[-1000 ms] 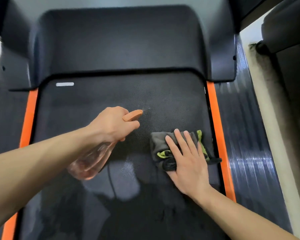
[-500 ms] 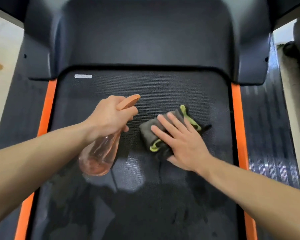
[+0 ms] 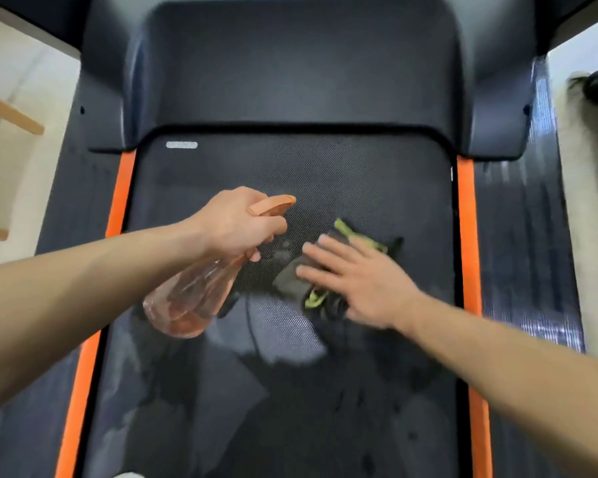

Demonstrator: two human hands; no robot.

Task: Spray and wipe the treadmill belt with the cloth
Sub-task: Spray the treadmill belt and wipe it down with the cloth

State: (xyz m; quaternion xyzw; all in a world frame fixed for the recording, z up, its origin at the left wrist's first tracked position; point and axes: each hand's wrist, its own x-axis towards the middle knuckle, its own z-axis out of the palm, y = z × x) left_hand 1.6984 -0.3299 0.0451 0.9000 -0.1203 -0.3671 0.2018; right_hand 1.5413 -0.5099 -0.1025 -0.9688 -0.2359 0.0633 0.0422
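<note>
The left hand curls round the neck of a peach-tinted spray bottle, its nozzle aimed toward two o'clock over the treadmill belt. At its three o'clock the right hand lies flat, fingers straight, pressing the grey, lime-edged cloth onto mid-belt. The wipe probably goes best with even palm pressure, in overlapping passes, misting just ahead of the cloth.
</note>
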